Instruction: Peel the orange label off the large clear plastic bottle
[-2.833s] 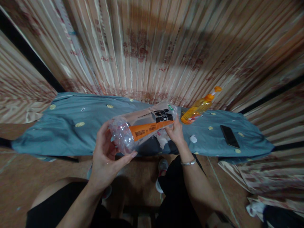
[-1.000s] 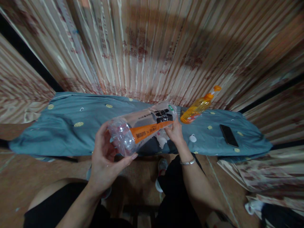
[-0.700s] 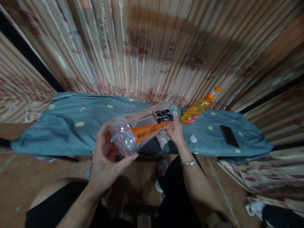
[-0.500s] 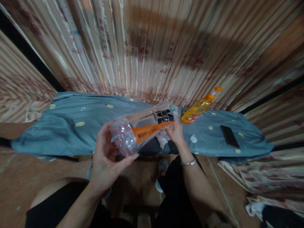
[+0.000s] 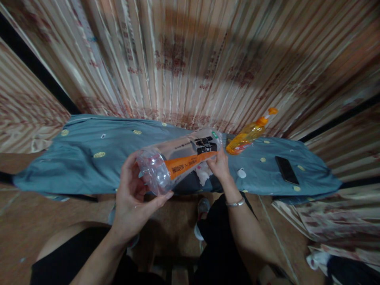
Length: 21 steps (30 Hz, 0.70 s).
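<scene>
A large clear plastic bottle with an orange band and black lettering lies slantwise between my hands, above the cloth-covered table. My left hand cups its ribbed base, thumb underneath and fingers along the far side. At the other end my right hand, with a silver bracelet at the wrist, grips the bottle; most of its fingers are hidden behind it. Crumpled white tissue shows just below the bottle, beside my right hand. A small white round cap lies on the cloth to the right of that hand.
A pump bottle of yellow liquid with an orange top stands behind my right hand. Farther right is a black phone. Blue-grey cloth covers the narrow table. A patterned curtain hangs behind, with dark poles at both sides.
</scene>
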Each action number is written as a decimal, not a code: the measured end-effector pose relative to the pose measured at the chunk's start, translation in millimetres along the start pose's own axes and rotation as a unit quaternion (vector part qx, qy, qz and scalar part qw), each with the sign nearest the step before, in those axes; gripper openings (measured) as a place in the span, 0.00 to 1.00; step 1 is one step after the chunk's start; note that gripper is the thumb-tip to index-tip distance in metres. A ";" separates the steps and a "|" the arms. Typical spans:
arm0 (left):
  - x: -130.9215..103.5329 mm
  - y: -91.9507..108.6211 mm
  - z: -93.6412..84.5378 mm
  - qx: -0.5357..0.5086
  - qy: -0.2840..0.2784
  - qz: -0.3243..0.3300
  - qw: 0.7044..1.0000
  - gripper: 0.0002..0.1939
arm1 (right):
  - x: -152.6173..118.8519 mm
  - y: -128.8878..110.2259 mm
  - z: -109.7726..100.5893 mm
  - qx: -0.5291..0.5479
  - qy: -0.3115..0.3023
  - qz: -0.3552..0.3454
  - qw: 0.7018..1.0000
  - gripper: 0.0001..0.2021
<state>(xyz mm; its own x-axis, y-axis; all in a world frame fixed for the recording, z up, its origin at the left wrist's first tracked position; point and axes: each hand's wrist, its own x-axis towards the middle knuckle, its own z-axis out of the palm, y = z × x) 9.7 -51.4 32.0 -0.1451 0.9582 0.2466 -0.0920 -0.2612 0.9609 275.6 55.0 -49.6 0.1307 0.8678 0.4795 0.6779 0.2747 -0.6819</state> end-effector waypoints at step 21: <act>-1.3 1.8 0.1 0.002 -0.002 -0.008 1.000 0.48 | -0.3 -0.8 -1.0 -0.021 -0.009 -0.017 1.000 0.30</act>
<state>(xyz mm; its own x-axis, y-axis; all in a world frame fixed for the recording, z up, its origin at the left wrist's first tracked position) 9.8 -53.1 33.4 -0.1404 0.9627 0.2313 -0.0901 -0.2450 0.9653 275.8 54.1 -48.7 0.0936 0.8657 0.4917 0.7122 0.2869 -0.6407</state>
